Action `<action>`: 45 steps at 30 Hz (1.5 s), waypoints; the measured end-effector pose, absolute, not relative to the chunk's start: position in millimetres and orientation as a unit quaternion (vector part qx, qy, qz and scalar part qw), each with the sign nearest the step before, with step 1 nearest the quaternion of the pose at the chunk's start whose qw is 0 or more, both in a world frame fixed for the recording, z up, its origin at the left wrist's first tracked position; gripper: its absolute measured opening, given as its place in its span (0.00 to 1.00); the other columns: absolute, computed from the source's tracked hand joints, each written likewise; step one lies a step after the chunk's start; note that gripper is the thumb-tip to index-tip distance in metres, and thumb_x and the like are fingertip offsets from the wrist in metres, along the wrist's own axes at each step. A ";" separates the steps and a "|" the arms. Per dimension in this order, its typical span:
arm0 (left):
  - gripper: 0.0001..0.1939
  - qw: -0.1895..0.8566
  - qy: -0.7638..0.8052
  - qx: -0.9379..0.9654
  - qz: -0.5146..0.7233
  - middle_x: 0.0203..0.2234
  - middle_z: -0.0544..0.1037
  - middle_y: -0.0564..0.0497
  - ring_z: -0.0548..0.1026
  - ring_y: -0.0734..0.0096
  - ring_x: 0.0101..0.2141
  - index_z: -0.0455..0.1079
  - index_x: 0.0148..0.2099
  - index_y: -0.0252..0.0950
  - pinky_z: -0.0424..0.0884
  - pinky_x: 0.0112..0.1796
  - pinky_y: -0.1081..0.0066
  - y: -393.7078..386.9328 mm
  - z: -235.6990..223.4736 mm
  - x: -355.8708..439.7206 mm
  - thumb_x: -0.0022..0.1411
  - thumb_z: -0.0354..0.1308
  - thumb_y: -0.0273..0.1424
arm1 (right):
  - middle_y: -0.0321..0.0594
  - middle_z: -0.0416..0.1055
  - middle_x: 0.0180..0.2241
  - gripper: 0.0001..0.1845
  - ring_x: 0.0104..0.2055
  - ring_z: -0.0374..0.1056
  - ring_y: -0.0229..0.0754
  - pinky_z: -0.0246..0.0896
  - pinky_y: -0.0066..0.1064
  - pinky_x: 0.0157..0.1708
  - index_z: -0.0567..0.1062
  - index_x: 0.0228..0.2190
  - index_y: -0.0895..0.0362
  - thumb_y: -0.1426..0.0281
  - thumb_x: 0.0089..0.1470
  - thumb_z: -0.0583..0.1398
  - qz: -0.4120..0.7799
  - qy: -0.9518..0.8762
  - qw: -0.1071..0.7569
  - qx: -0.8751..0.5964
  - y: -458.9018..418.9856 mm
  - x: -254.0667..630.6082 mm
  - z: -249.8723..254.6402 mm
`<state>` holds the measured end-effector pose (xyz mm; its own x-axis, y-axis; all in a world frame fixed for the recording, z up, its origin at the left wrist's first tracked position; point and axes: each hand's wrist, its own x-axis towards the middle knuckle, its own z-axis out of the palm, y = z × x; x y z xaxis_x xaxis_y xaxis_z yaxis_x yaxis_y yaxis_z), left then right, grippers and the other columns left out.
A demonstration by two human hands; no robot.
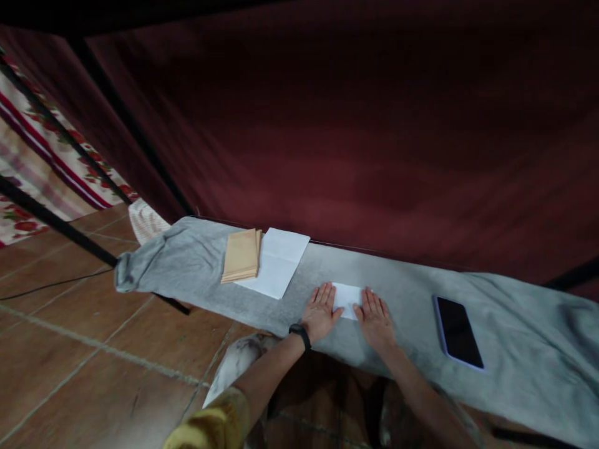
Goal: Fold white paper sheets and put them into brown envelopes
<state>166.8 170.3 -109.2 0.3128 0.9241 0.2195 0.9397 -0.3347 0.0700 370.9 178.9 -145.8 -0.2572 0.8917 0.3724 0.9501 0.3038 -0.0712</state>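
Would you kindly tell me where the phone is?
In the head view, the phone lies on the grey cloth, to the right of the right hand.

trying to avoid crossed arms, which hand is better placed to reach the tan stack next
Probably the left hand: it lies nearer the tan stack, on that side of the small white paper; the right hand rests opposite.

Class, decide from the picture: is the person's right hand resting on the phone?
No, the right hand rests along the edge of the small white paper, and the phone lies apart on the grey cloth.
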 end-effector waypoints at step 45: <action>0.31 0.053 -0.469 -0.878 -0.078 0.67 0.61 0.39 0.59 0.59 0.67 0.52 0.71 0.31 0.61 0.63 0.55 136.6 -95.9 145.2 0.74 0.41 0.42 | 0.52 0.52 0.69 0.33 0.71 0.49 0.48 0.42 0.46 0.70 0.56 0.67 0.64 0.60 0.67 0.52 0.024 -0.796 0.200 -0.571 153.9 375.5 -128.5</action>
